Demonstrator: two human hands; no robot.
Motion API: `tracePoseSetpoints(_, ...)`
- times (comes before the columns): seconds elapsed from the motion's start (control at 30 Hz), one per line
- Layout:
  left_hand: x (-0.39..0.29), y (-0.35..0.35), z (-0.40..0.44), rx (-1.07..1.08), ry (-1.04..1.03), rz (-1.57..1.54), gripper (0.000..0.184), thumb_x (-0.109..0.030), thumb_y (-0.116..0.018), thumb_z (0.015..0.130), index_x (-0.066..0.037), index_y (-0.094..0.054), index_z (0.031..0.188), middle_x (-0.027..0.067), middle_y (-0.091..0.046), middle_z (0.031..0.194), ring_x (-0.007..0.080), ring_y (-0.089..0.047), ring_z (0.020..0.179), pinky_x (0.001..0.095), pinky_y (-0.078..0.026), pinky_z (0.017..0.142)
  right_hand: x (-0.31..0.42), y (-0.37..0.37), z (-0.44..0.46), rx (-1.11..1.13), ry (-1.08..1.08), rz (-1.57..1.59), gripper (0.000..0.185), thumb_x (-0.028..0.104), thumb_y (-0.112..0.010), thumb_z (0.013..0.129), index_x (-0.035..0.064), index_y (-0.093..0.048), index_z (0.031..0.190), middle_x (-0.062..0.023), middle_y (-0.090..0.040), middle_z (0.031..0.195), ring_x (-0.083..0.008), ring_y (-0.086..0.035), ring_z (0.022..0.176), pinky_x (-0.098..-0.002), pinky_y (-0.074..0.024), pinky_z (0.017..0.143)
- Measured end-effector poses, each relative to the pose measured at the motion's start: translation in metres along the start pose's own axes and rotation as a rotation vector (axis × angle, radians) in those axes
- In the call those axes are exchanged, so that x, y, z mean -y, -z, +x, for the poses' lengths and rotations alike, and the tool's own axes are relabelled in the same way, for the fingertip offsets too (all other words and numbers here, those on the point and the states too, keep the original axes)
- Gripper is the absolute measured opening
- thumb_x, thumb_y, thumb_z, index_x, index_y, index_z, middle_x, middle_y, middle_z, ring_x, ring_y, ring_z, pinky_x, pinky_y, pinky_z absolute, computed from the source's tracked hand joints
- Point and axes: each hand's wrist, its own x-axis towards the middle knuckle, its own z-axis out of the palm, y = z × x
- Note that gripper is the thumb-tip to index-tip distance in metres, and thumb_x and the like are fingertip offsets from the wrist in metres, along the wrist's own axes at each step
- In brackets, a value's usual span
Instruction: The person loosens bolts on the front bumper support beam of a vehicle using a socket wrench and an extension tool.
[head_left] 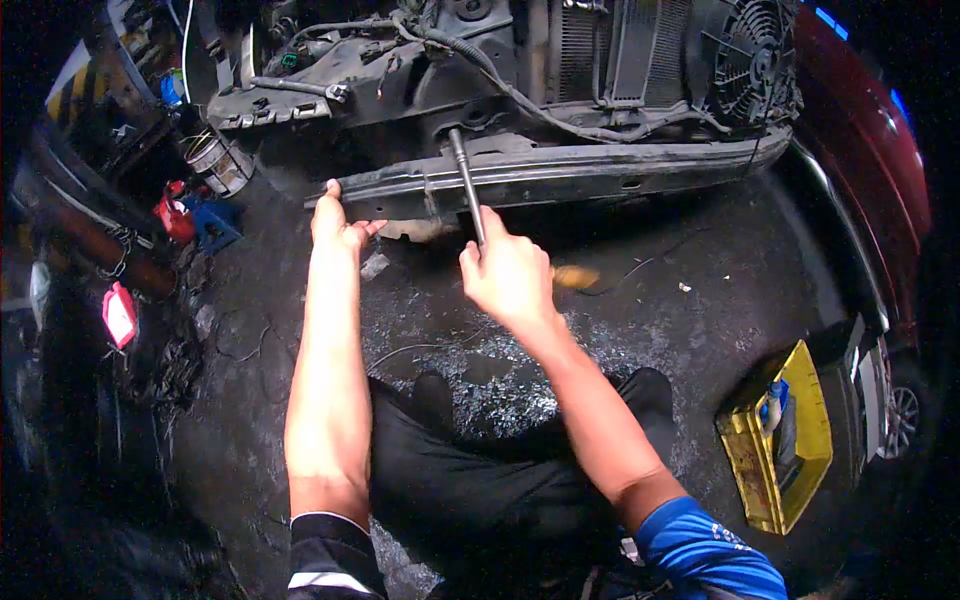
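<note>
- so the bumper bar [620, 178] sits below the radiator [660, 50], fan [750, 65] right of that
- tool [464, 175] crosses in front of the bar, left of its middle
- bucket [220, 165] off left, jug [119, 315] nearer
- crate [752, 475] on the floor [640, 320], near right, bottle [775, 402] in it
- another car [865, 130] far right
</note>
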Motion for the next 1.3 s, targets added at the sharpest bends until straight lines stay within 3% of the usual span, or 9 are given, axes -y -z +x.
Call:
tracePoseSetpoints(0.03,-0.001,-0.001,-0.002,0.015,0.011,0.014,0.057,-0.047,-0.058,0.099,-0.008,-0.046,0.138,0.0192,-0.048,0.145,0.0492,-0.047,0.130,0.0733,-0.034,0.102,-0.004,-0.003,-0.003,-0.068,0.077,-0.072,0.049,0.019,-0.063,0.088,-0.0030,-0.054,0.130,-0.0107,-0.066,0.076,-0.0196,-0.059,0.056,-0.0370,-0.0530,0.058)
tracePoseSetpoints(0.1,-0.004,-0.002,-0.009,0.050,0.030,0.033,0.057,-0.049,-0.058,0.098,-0.008,-0.049,0.136,0.0190,-0.051,0.142,0.0483,-0.050,0.127,0.0720,-0.037,0.101,-0.009,-0.008,-0.002,-0.116,-0.119,0.613,0.041,0.015,-0.060,0.092,-0.0030,-0.055,0.129,-0.0068,-0.060,0.071,-0.0128,-0.053,0.054,-0.0300,-0.0467,0.050)
tracePoseSetpoints(0.17,-0.002,0.002,-0.005,0.109,0.004,0.015,0.063,-0.050,-0.065,0.093,-0.008,-0.048,0.137,0.0217,-0.043,0.147,0.0481,-0.043,0.132,0.0706,-0.035,0.104,-0.012,0.005,-0.001,0.070,-0.412,1.370,0.035,0.011,-0.053,0.097,-0.0017,-0.055,0.129,-0.0006,-0.051,0.067,-0.0062,-0.043,0.050,-0.0224,-0.0362,0.045)
tracePoseSetpoints(0.2,-0.003,0.002,-0.002,0.113,-0.008,0.011,0.061,-0.050,-0.066,0.092,-0.008,-0.050,0.134,0.0213,-0.046,0.145,0.0472,-0.045,0.130,0.0702,-0.037,0.102,-0.011,0.013,-0.008,0.103,-0.460,1.499,0.033,0.008,-0.050,0.098,-0.0005,-0.055,0.129,0.0033,-0.044,0.066,-0.0024,-0.034,0.052,-0.0191,-0.0283,0.045)
tracePoseSetpoints(0.4,-0.003,0.008,0.011,0.109,-0.076,0.008,0.042,-0.039,-0.067,0.090,-0.008,-0.061,0.117,0.0141,-0.065,0.121,0.0363,-0.062,0.112,0.0626,-0.048,0.091,-0.036,0.020,-0.049,0.048,-0.401,1.472,0.039,0.011,-0.052,0.097,-0.0026,-0.053,0.133,0.0030,-0.043,0.065,-0.0032,-0.035,0.051,-0.0193,-0.0301,0.045)
tracePoseSetpoints(0.73,-0.004,0.007,0.014,0.107,-0.085,0.130,0.041,-0.042,-0.064,0.091,-0.009,-0.062,0.117,0.0108,-0.067,0.120,0.0346,-0.064,0.107,0.0599,-0.049,0.086,-0.094,0.046,-0.113,0.022,-0.461,1.473,0.045,0.016,-0.054,0.096,-0.0007,-0.053,0.137,0.0022,-0.043,0.064,-0.0037,-0.035,0.050,-0.0186,-0.0308,0.046)
tracePoseSetpoints(1.03,-0.005,0.016,0.030,0.046,-0.087,0.093,0.058,-0.040,-0.076,0.085,-0.005,-0.056,0.126,0.0149,-0.059,0.129,0.0373,-0.059,0.112,0.0618,-0.042,0.101,-0.117,0.052,-0.142,0.015,-0.436,1.559,0.048,0.017,-0.056,0.095,-0.0039,-0.051,0.137,0.0015,-0.045,0.063,-0.0042,-0.039,0.053,-0.0183,-0.0307,0.045)
tracePoseSetpoints(1.23,-0.007,0.025,0.018,0.189,-0.044,0.084,0.052,-0.041,-0.078,0.086,-0.003,-0.060,0.118,0.0176,-0.063,0.123,0.0368,-0.060,0.116,0.0632,-0.052,0.093,-0.144,0.042,-0.156,0.068,-0.510,1.607,0.049,0.015,-0.055,0.094,-0.0043,-0.050,0.139,0.0012,-0.045,0.065,-0.0049,-0.038,0.053,-0.0188,-0.0306,0.046)
tracePoseSetpoints(1.3,-0.013,0.033,0.018,0.110,-0.096,0.267,0.065,-0.041,-0.077,0.087,0.000,-0.052,0.131,0.0191,-0.058,0.131,0.0345,-0.057,0.120,0.0586,-0.048,0.099,-0.151,0.037,-0.157,0.064,-0.576,1.638,0.049,0.015,-0.055,0.094,-0.0046,-0.050,0.139,0.0014,-0.044,0.065,-0.0051,-0.037,0.053,-0.0188,-0.0305,0.047)
